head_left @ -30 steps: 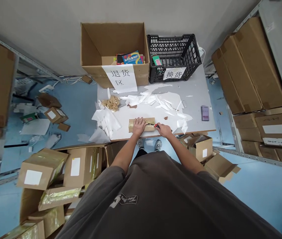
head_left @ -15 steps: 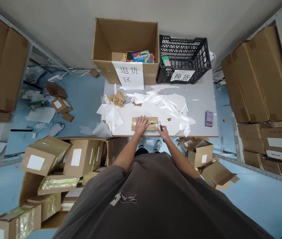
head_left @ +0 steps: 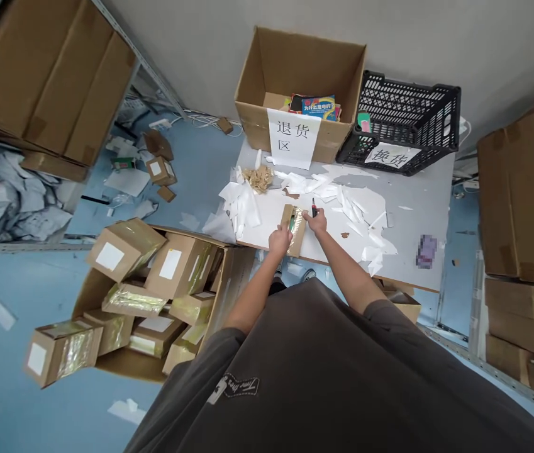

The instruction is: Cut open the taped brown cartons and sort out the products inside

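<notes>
A small taped cardboard box (head_left: 297, 238) stands at the table's front edge, turned lengthwise to me. Its top is parted, and something green shows in the gap. My left hand (head_left: 280, 240) is closed on the box's left side. In my right hand (head_left: 316, 221) is a box cutter (head_left: 314, 206) with a dark handle, its tip pointing away from me. The fingers of that hand also touch the box's upper right edge.
Torn white paper (head_left: 243, 204) and crumpled brown paper (head_left: 258, 179) lie on the table (head_left: 417, 207). Behind stand a labelled carton (head_left: 252, 126) with books and a black crate (head_left: 436, 148). A large carton (head_left: 231, 283) of taped boxes is at left; a purple item (head_left: 426, 251) lies right.
The small box has turned from crosswise to lengthwise, and its top has parted. My left hand has gone from its top to its left side. The view has swung left.
</notes>
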`<action>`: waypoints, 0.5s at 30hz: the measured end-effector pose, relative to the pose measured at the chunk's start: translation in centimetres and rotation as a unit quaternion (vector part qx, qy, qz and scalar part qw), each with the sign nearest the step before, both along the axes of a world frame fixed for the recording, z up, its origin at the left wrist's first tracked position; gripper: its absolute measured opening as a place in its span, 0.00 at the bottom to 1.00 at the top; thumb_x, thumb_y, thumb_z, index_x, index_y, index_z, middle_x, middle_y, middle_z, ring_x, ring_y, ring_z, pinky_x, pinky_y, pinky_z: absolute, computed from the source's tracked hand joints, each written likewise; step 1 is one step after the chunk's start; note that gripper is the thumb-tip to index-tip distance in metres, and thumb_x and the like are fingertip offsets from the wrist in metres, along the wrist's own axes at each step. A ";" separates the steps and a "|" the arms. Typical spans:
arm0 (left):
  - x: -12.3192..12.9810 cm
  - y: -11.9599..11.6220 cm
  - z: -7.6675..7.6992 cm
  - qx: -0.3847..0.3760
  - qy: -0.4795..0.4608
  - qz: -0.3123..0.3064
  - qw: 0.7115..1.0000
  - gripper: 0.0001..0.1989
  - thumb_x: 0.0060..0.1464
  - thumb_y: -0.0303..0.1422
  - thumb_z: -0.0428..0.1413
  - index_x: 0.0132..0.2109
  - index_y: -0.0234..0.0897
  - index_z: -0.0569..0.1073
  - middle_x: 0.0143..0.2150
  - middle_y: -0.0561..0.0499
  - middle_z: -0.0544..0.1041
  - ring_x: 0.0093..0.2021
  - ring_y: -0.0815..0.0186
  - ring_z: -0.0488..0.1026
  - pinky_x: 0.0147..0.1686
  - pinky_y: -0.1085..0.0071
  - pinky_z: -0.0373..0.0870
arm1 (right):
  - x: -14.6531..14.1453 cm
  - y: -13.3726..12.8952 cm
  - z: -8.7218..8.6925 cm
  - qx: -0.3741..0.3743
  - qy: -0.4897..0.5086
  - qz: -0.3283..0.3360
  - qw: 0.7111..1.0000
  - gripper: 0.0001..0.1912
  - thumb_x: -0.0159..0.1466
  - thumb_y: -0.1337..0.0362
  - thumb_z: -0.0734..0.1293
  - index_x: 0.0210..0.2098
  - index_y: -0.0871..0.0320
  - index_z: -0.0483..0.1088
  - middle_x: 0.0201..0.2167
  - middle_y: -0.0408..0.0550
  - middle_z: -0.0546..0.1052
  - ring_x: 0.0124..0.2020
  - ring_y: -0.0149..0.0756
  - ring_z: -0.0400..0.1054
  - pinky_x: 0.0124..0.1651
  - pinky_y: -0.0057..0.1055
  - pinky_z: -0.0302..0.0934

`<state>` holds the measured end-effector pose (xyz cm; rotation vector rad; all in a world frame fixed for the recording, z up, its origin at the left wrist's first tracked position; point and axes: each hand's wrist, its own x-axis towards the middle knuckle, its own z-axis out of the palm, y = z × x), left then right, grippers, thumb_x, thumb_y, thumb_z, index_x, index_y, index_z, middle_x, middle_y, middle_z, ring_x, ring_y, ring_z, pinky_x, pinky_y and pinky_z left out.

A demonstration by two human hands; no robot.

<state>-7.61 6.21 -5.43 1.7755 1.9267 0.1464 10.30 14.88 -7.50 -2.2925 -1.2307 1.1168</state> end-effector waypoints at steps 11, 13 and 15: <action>-4.3 -0.1 0.0 -0.024 -0.152 0.090 0.984 0.26 0.76 0.38 0.46 0.73 0.38 0.71 0.51 0.41 0.88 0.52 0.50 0.85 0.53 0.61 0.78 | -1.0 -11.0 2.2 -0.032 0.051 -0.046 0.997 0.39 0.60 0.34 0.70 0.58 0.53 0.66 0.55 0.58 0.82 0.56 0.52 0.78 0.52 0.37 0.70; -5.0 0.0 -0.3 -0.015 -0.172 0.108 0.979 0.26 0.77 0.39 0.44 0.72 0.37 0.72 0.55 0.41 0.87 0.55 0.51 0.84 0.55 0.61 0.78 | -1.8 -11.2 2.9 -0.017 0.065 -0.039 0.997 0.39 0.60 0.33 0.70 0.59 0.52 0.65 0.54 0.56 0.82 0.55 0.51 0.78 0.51 0.37 0.71; -5.5 0.1 -0.5 -0.002 -0.183 0.125 0.975 0.26 0.77 0.39 0.43 0.71 0.37 0.74 0.59 0.42 0.85 0.57 0.52 0.83 0.57 0.61 0.79 | -2.5 -11.0 3.7 -0.002 0.070 -0.019 0.997 0.40 0.58 0.34 0.72 0.61 0.51 0.64 0.55 0.55 0.82 0.55 0.51 0.78 0.51 0.36 0.71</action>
